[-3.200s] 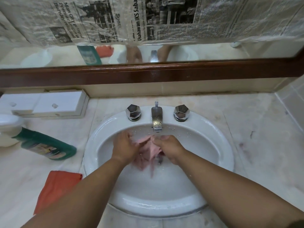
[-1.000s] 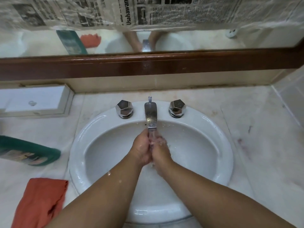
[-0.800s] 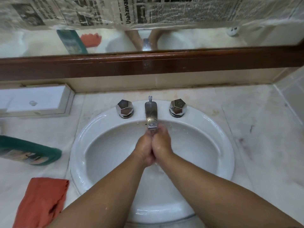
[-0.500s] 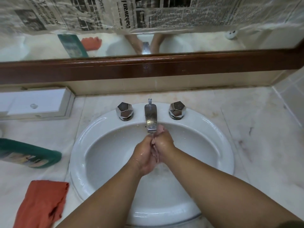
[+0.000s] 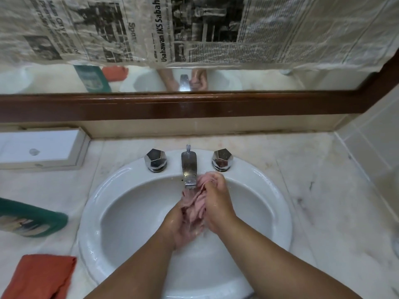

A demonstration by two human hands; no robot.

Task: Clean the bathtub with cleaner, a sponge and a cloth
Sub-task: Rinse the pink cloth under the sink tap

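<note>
The pink cloth [image 5: 195, 203] is over the basin of the sink [image 5: 90, 223], directly below the faucet spout [image 5: 189, 169] and touching its tip. Both hands grasp it.

- Right hand [image 5: 216, 203]: fingers curled round the upper bunch of the cloth, beside the spout.
- Left hand [image 5: 180, 223]: lower in the basin, fingers closed on the hanging lower end.

Change from half a second ago: the hands were then pressed together under the spout and the cloth was almost fully hidden between them. They now stand offset, right high and left low, and a folded length of cloth shows between them.

Both forearms are wet. The two faceted knobs, left [image 5: 155, 160] and right [image 5: 222, 159], flank the spout.

On the counter left of the sink, positions unchanged:
- green cleaner bottle [image 5: 30, 219], lying on its side;
- orange cloth [image 5: 41, 277], near the front edge;
- white box [image 5: 41, 147], against the back wall.

Newspaper [image 5: 194, 29] covers the upper mirror.
</note>
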